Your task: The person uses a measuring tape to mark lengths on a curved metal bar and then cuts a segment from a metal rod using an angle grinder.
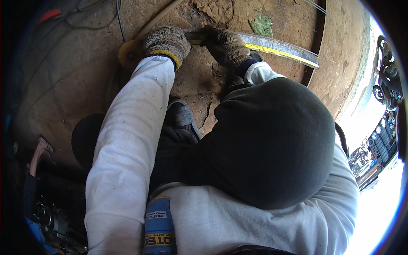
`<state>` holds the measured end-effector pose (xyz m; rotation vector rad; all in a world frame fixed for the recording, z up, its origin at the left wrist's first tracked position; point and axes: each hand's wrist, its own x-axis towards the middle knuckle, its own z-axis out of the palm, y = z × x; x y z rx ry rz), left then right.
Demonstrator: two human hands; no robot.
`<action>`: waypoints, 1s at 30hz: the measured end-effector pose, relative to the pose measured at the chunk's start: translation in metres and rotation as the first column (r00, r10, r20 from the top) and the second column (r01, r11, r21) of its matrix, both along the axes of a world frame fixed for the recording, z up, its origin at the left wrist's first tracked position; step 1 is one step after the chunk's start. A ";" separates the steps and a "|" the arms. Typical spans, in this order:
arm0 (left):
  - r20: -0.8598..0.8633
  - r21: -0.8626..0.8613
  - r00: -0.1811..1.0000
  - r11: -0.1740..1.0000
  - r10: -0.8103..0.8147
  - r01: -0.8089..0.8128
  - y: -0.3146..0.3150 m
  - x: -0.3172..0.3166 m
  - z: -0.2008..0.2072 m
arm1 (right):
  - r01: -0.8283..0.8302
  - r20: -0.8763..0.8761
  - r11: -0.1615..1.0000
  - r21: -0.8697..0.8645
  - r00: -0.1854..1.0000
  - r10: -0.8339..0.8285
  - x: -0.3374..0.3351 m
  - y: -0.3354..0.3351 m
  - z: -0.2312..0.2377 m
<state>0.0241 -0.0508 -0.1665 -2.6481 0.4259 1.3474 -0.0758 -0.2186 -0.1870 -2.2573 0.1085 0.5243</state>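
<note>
From my remote seat, nearest to me is the right knee (276,140), bent high in dark cloth, which hides most of the right forearm; the left sleeve (125,140) runs long and nearly straight, away past the inner side of the left leg. A shoe (182,114) is planted between the two arms, so I judge this a low squat chosen to bring both hands down to the ground (293,17).

Further out, the gloved left hand (167,46) curls, knuckles up, at the left part of a metal strip (276,44), while the gloved right hand (227,47) lies across it a little further along — the two apart, with a short bare stretch between. Their fingers are turned away or in shadow, so I cannot tell whether either clamps or only presses. A yellow measuring tape (276,52) follows the strip's near edge; the paired hands probably steady both and hold the markings against the metal.

The strip's right end reaches across a dark steel bar (319,29), which likely props it. Just beside the left hand sits a round yellow-orange thing (127,55) — contact unclear. Beyond the strip lies a green leaf (261,26); far off, past the ground's bright right edge, stand motorbikes (384,76).
</note>
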 end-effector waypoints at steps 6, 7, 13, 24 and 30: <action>0.036 -0.028 0.999 1.000 0.001 0.000 0.002 -0.002 -0.001 | 0.079 -0.003 0.997 0.015 0.997 -0.079 0.003 0.002 0.005; 0.034 -0.028 0.999 1.000 0.001 0.000 0.001 -0.002 0.000 | 0.071 -0.008 0.997 0.010 0.997 -0.071 0.004 0.002 0.005; 0.062 0.004 0.998 1.000 0.002 -0.002 0.000 -0.003 0.008 | -0.007 -0.043 0.999 -0.035 0.999 0.005 0.008 0.001 0.005; 0.048 -0.013 0.999 1.000 0.010 -0.010 -0.003 -0.002 0.017 | -0.039 -0.001 0.999 -0.029 0.999 0.039 0.009 0.000 0.003; 0.051 0.022 0.999 1.000 0.002 -0.003 -0.005 -0.002 0.018 | -0.027 -0.048 0.997 0.071 0.998 0.030 0.011 -0.001 0.014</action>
